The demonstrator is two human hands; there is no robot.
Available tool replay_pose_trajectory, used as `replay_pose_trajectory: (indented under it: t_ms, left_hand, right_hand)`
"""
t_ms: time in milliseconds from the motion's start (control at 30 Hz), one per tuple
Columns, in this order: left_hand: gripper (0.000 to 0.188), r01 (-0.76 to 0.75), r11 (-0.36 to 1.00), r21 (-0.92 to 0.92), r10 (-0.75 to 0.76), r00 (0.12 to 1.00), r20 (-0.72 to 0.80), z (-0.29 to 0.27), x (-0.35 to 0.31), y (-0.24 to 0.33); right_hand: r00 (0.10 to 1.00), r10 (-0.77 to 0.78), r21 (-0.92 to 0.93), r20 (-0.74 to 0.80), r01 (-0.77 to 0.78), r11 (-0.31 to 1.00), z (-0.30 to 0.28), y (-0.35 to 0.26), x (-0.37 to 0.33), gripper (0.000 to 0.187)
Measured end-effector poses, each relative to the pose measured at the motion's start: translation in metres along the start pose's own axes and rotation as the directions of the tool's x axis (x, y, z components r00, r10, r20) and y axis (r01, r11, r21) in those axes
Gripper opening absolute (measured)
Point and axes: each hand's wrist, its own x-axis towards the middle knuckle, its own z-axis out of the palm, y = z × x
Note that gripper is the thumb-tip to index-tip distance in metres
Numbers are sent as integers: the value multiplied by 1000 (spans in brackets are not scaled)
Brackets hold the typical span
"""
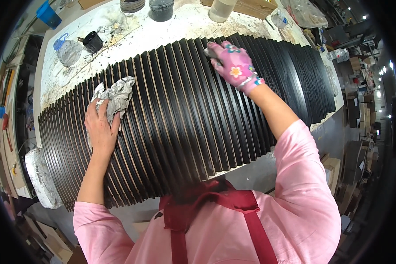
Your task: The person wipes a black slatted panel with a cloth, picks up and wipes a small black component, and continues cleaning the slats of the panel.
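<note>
Long black strips point(176, 101), narrow boards with brown edges showing between many of them, lie side by side across the table. My left hand point(101, 125) is bare and closed on a crumpled pale rag point(115, 97) with dark smudges, which rests on the strips at the left. My right hand point(234, 66) wears a pink flowered glove with darkened fingertips. Its fingers are curled over the far ends of the strips, right of the middle. Something greyish shows between thumb and forefinger, too hidden to name.
Stained white table point(132, 37) shows behind the strips. On it stand a cut clear bottle point(68, 50), a small black cup point(92, 42), a dark tub point(161, 9), a cloudy container point(222, 9) and a blue cup point(48, 15). A white wrapped bundle point(43, 178) sits at the left end.
</note>
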Motion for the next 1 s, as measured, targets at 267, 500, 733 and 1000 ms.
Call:
replay_pose_trajectory:
  t_ms: [267,500,733,1000]
  left_hand:
    - [50,5,1000,11,-5,999,33,-1,-2,0]
    - [46,-27,1000,-7,27,999,23,6,4,1]
    - [41,-212,948,-239,193,976,-101,-13,64,33]
    - [48,-670,698,-250,710,692,130,72,147,242]
  right_hand:
    - [976,218,16,24,-219,976,10,54,52,35]
    - [927,375,191,8,-370,909,-7,83,30,50]
    - [992,-101,846,72,-8,533,-67,15,-122,47]
    - [993,107,923,51,-88,374,-35,-4,-159,48]
